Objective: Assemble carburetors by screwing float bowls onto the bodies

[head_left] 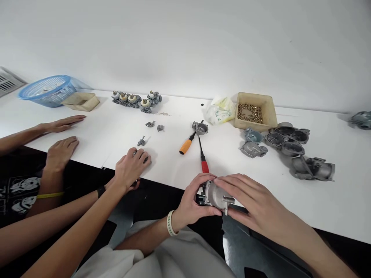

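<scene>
Gripping a grey metal housing [218,195] above the near edge of the counter [169,166], the left hand [193,204] has its fingers curled partway around one side, and the right hand [252,199] bends its own over the other. Just beyond lie a red-handled screwdriver [204,166] and an orange-handled screwdriver [186,146], near a second housing [202,128].

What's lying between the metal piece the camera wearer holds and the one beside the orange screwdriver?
A red-handled screwdriver lies between the held piece and the other piece; the head view shows it.
</scene>
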Action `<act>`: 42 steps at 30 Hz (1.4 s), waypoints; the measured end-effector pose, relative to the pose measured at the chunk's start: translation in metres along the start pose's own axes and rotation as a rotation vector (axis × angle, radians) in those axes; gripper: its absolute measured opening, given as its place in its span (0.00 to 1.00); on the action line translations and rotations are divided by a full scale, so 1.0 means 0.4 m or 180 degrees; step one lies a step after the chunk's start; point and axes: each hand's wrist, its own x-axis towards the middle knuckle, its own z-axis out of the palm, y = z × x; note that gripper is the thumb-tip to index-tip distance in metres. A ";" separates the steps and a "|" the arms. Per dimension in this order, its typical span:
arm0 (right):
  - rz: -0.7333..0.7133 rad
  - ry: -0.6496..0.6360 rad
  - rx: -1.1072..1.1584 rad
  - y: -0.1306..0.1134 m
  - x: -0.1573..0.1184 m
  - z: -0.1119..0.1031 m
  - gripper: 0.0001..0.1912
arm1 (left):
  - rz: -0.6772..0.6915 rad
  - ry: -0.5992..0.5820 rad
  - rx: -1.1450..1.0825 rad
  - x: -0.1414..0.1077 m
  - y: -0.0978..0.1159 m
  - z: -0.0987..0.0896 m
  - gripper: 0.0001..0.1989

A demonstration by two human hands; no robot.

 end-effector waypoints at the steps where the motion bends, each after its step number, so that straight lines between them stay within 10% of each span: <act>1: 0.0046 -0.0026 0.0060 0.003 0.005 0.004 0.29 | -0.0065 0.0051 -0.0093 -0.003 -0.005 -0.003 0.38; 11: 0.0396 -0.0081 0.0669 0.047 0.039 0.009 0.40 | -0.0334 0.0322 -0.0355 -0.022 -0.041 -0.037 0.36; 16: 0.1215 0.1021 0.2283 0.063 -0.009 0.074 0.35 | -0.0120 0.0657 -0.0239 0.009 -0.039 -0.029 0.37; 23: 0.1999 0.0699 0.4449 -0.025 -0.035 0.170 0.44 | 0.0342 0.0217 -0.0003 0.034 -0.034 0.006 0.39; 30: 0.2468 0.1088 0.4094 -0.040 -0.041 0.178 0.36 | 0.0852 -0.0508 0.0820 0.036 -0.063 -0.004 0.43; 37: 0.2463 0.1695 0.3828 -0.038 -0.038 0.213 0.31 | 0.0506 -0.0091 0.1558 0.008 -0.025 0.017 0.44; 42: 0.2402 0.1847 0.3370 -0.057 -0.024 0.205 0.30 | -0.0766 -0.0239 -0.0226 0.004 0.028 0.014 0.42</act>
